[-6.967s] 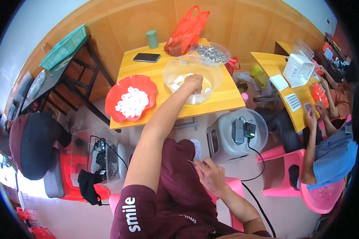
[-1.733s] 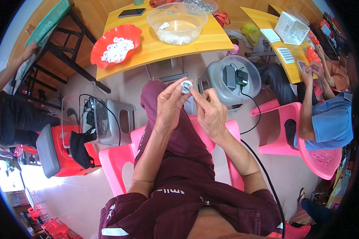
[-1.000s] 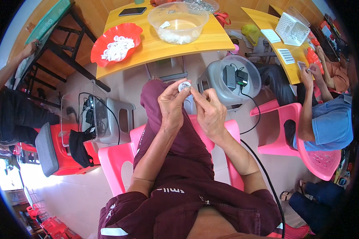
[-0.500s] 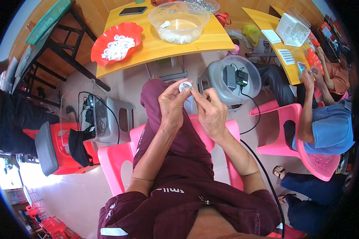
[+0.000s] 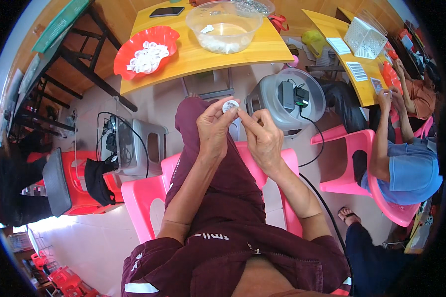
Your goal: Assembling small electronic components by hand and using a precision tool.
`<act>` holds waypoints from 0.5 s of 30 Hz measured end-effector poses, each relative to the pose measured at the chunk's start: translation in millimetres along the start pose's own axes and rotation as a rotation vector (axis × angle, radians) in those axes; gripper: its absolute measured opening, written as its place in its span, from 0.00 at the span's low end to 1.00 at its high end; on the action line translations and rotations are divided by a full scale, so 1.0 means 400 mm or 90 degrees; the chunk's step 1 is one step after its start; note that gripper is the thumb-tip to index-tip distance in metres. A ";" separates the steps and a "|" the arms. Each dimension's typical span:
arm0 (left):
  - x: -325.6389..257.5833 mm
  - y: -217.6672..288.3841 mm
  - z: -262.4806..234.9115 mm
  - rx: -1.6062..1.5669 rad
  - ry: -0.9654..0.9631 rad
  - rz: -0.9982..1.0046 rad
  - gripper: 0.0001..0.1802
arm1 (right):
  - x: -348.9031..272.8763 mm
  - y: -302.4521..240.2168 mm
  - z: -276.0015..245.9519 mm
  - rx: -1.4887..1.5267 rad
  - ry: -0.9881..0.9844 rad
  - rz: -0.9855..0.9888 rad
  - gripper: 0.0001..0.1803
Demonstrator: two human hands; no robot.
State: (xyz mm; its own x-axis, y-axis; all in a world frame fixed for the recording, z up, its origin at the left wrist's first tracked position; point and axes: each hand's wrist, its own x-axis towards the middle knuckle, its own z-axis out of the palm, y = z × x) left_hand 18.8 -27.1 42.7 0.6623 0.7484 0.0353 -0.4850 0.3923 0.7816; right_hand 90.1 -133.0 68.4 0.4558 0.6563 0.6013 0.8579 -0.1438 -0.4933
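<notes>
A small round white part [image 5: 230,106] is held above my lap, pinched by the fingertips of my left hand [image 5: 214,129]. My right hand [image 5: 262,138] touches the part's right edge with thumb and forefinger. Ahead on the yellow table [image 5: 193,57] stands a clear plastic bowl [image 5: 225,25] with white pieces in its bottom. To its left lies a red scalloped dish [image 5: 144,52] heaped with white rings. I sit on a pink plastic chair [image 5: 143,198].
A phone [image 5: 167,11] lies at the table's far side. A grey stool [image 5: 291,99] carrying a black charger and cable stands to my right. A person in blue [image 5: 406,168] sits on a pink chair at a second yellow table [image 5: 352,54]. Red stools [image 5: 74,188] stand left.
Seven seconds ago my left hand reached into the clear bowl; now both hands are at my lap holding the small white part. Over the last second they barely moved.
</notes>
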 end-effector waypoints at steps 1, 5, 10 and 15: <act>-0.001 0.000 0.004 0.000 0.000 0.000 0.16 | -0.001 -0.002 0.000 0.000 0.000 0.000 0.19; -0.003 -0.005 0.017 -0.007 0.017 0.025 0.13 | -0.005 -0.002 0.003 -0.029 0.011 0.003 0.19; -0.004 -0.011 0.019 -0.005 0.030 0.035 0.12 | -0.007 -0.005 0.007 -0.052 0.011 0.012 0.18; -0.002 -0.018 0.021 -0.013 0.033 0.044 0.10 | -0.009 -0.006 0.009 -0.070 0.016 0.009 0.16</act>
State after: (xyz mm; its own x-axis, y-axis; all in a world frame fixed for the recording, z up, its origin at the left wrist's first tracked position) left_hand 26.4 -35.1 42.1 0.5969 0.8004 0.0553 -0.5397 0.3496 0.7658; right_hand 85.7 -132.1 65.1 0.4722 0.6355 0.6109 0.8718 -0.2342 -0.4302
